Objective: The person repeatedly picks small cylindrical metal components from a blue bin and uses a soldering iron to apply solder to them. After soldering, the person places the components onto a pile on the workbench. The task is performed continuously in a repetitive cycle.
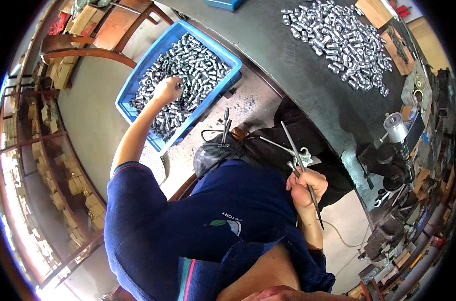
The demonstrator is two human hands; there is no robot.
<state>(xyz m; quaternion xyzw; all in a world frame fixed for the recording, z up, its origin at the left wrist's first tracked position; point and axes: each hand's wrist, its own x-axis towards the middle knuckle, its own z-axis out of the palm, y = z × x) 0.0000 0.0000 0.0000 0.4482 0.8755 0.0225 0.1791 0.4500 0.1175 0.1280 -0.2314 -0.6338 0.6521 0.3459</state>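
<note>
My left hand (168,92) reaches down into a blue plastic crate (123,95) filled with small metal fittings (200,70). Its fingers are curled among the fittings, and a dark piece shows at the fingertips, too small to make out. Near my lap, my right hand (308,186) is closed around a long, slim, file-like metal rod (289,134), which tapers to a dark point below the wrist. A short dark stub also sticks out of that fist. Just beyond it, a silvery metal tool (303,156) with a thin rod lies over my dark trousers.
A heap of shiny fittings (338,42) lies on the dark workbench (268,45) to the right. A vise-like tool (391,163) and spanners crowd the bench's right side. A wooden chair (120,32) stands behind the crate. Shelves with boxes (52,165) line the left.
</note>
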